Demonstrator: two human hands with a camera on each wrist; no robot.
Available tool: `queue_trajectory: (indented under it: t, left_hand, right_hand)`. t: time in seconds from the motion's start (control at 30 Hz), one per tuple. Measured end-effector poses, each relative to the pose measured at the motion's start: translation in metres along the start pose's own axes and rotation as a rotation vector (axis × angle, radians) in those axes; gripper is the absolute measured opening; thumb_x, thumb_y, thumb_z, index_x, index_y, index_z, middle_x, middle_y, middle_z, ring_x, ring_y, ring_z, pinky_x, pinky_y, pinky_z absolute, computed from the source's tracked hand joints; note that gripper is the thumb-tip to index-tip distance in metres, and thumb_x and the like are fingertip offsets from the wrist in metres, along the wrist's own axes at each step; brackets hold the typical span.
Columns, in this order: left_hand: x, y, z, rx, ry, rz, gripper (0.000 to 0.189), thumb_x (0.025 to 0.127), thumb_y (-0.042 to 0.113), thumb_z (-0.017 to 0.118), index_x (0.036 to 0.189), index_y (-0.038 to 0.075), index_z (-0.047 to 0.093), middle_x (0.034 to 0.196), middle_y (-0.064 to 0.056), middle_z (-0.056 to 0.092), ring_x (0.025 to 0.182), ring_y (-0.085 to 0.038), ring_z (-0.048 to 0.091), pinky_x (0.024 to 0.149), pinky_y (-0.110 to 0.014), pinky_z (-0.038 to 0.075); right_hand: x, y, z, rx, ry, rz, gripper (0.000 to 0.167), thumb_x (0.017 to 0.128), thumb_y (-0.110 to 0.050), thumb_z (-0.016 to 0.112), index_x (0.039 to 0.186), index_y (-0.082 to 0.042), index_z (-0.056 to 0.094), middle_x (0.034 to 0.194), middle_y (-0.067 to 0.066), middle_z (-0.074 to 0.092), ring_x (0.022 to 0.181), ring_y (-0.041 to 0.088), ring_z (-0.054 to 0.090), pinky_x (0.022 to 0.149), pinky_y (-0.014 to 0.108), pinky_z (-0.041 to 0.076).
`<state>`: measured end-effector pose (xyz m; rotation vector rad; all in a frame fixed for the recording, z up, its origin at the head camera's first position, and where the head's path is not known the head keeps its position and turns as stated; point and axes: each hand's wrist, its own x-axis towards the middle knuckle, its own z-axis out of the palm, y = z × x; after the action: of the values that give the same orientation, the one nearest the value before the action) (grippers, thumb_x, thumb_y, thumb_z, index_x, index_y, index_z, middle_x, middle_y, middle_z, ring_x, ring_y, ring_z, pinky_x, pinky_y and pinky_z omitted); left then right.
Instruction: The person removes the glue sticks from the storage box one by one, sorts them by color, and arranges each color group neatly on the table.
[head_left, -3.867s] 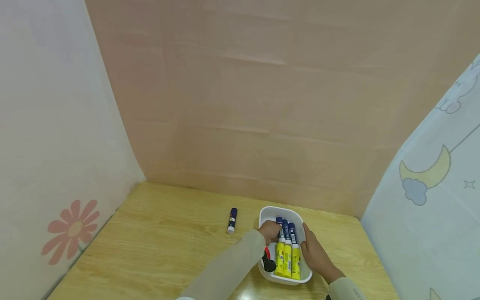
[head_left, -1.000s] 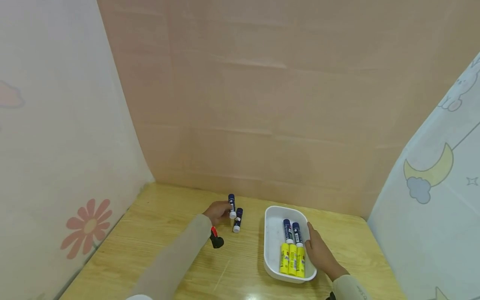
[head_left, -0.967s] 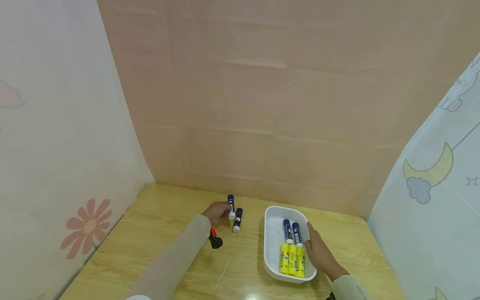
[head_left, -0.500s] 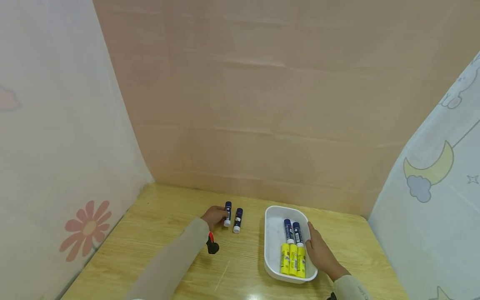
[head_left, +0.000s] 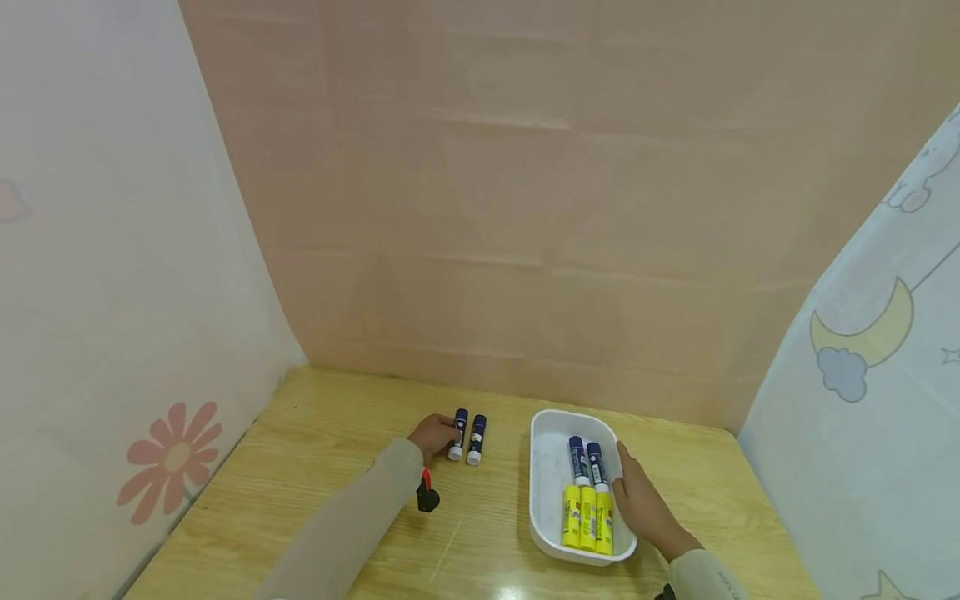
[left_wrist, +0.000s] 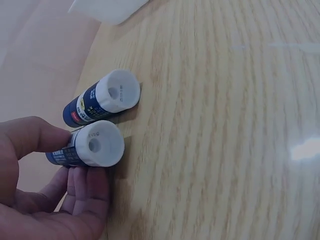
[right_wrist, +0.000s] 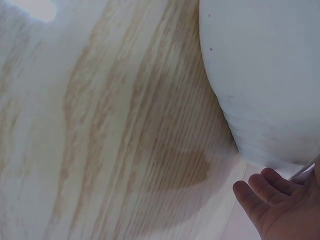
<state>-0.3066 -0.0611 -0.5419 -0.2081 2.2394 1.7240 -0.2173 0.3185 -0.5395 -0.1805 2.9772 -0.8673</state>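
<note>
In the head view my left hand [head_left: 435, 436] pinches a dark blue glue stick [head_left: 458, 434] with a white end. In the left wrist view its thumb lies on one side of that glue stick [left_wrist: 102, 144] and the fingers on the other, low at the wood. A second blue glue stick [head_left: 476, 439] lies parallel, just to the right. My right hand [head_left: 643, 504] holds the right rim of a white plastic basket [head_left: 547, 483]; in the right wrist view its fingers [right_wrist: 265, 192] show beside the basket's outer wall [right_wrist: 265, 75].
Inside the basket lie two blue glue sticks [head_left: 588, 464] above three yellow glue sticks [head_left: 588, 517]. The wooden table [head_left: 322, 458] ends at a tan backdrop [head_left: 465, 208]. Printed white sheets [head_left: 150, 250] flank it on both sides.
My left hand took a blue glue stick from the basket, carried it left, and lowered it beside the other one on the table. The right hand stays at the basket's rim.
</note>
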Motion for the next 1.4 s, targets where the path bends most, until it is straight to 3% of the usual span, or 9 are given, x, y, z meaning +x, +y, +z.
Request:
queue_trajectory:
  t: [0.23, 0.37, 0.6, 0.87, 1.4]
  left_hand:
    - [0.008, -0.001, 0.002, 0.150, 0.011, -0.009, 0.044, 0.086, 0.008, 0.067, 0.127, -0.005, 0.057, 0.113, -0.016, 0.063, 0.089, -0.023, 0.060, 0.074, -0.036, 0.052]
    - [0.013, -0.002, 0.003, 0.187, 0.012, -0.024, 0.042, 0.086, 0.009, 0.069, 0.125, -0.003, 0.059, 0.111, -0.015, 0.063, 0.089, -0.023, 0.059, 0.076, -0.038, 0.052]
    - [0.010, 0.000, 0.004, 0.272, 0.011, 0.024, 0.037, 0.084, 0.010, 0.070, 0.117, -0.004, 0.062, 0.104, -0.012, 0.064, 0.095, -0.027, 0.060, 0.082, -0.043, 0.053]
    - [0.011, -0.002, 0.005, 0.272, 0.018, 0.023, 0.037, 0.084, 0.011, 0.072, 0.116, -0.003, 0.062, 0.102, -0.012, 0.064, 0.093, -0.026, 0.059, 0.083, -0.044, 0.052]
    - [0.016, -0.004, 0.002, 0.259, 0.006, 0.030, 0.038, 0.083, 0.014, 0.074, 0.116, -0.002, 0.065, 0.103, -0.011, 0.066, 0.089, -0.023, 0.061, 0.078, -0.040, 0.054]
  right_hand:
    - [-0.002, 0.001, 0.001, -0.009, 0.009, -0.008, 0.061, 0.101, -0.007, 0.034, 0.152, 0.006, 0.004, 0.149, 0.034, 0.024, 0.136, 0.050, 0.025, 0.110, 0.059, 0.021]
    - [-0.003, 0.001, 0.003, -0.006, -0.011, 0.014, 0.061, 0.101, -0.008, 0.033, 0.153, 0.004, 0.002, 0.150, 0.032, 0.022, 0.137, 0.050, 0.024, 0.110, 0.059, 0.021]
    - [-0.001, 0.000, 0.002, 0.009, -0.030, 0.034, 0.062, 0.101, -0.008, 0.031, 0.153, 0.003, 0.000, 0.151, 0.031, 0.021, 0.139, 0.049, 0.022, 0.110, 0.059, 0.021]
    - [-0.002, 0.002, 0.007, 0.005, 0.012, 0.004, 0.061, 0.100, -0.008, 0.034, 0.153, 0.005, 0.005, 0.149, 0.032, 0.025, 0.136, 0.050, 0.026, 0.108, 0.060, 0.024]
    - [0.003, 0.003, 0.009, 0.012, 0.010, 0.001, 0.061, 0.101, -0.007, 0.034, 0.153, 0.005, 0.005, 0.149, 0.032, 0.026, 0.137, 0.050, 0.026, 0.108, 0.060, 0.024]
